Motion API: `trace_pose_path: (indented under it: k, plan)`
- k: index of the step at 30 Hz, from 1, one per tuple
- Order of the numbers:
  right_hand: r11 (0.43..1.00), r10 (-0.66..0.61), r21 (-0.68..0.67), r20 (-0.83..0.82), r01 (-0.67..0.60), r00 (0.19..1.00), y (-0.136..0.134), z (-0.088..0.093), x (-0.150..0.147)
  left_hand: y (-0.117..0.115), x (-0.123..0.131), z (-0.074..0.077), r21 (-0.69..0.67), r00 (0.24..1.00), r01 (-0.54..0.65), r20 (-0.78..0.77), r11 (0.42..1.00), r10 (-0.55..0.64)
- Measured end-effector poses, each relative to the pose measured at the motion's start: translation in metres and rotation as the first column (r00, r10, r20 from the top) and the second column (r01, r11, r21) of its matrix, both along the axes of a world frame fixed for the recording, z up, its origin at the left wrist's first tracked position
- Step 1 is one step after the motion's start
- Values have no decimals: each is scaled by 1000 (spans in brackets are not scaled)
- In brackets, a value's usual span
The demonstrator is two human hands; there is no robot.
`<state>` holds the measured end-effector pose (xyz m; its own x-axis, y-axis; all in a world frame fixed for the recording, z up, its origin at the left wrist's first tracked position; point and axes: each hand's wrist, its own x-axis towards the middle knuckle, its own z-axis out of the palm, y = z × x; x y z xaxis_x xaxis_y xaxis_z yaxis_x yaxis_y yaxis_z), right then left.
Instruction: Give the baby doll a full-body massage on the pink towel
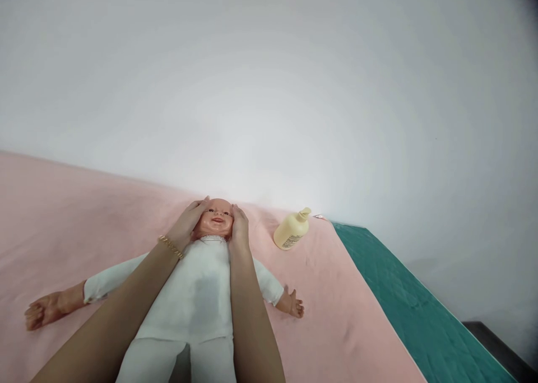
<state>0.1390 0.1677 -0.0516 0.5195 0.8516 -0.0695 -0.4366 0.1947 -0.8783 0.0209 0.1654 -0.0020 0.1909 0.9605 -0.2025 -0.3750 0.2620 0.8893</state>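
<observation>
A baby doll in a white cloth suit lies on its back on a pink sheet, its arms spread out to both sides. My left hand, with a gold bracelet at the wrist, rests against the left side of the doll's head. Against the right side of the head lies my right hand. Both hands cup the head between them, fingers stretched along its sides. The palms and the back of the head are hidden.
To the right of the doll, a pale yellow pump bottle stands on the sheet. A small whitish item lies near the wall. Green bedding shows at the right, with a dark edge beyond it.
</observation>
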Motion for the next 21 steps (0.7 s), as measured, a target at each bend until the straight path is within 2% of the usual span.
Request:
trace_pose_path:
  k: [5, 8, 12, 21]
  plan:
    - [998, -7, -59, 70, 11, 998, -10, 9, -5, 3, -1, -8, 91, 999, 45, -19, 995, -43]
    - [996, -14, -90, 97, 23, 995, -13, 10, -5, 7, -3, -12, 78, 998, 59, -30, 995, -57]
    - [992, -23, -121, 112, 36, 993, -12, 8, -6, 8, -5, -14, 69, 997, 66, -37, 995, -64]
    - [990, -84, -103, 100, 94, 991, -1, -2, -2, 12, -1, -19, 55, 1000, 16, -6, 998, -15]
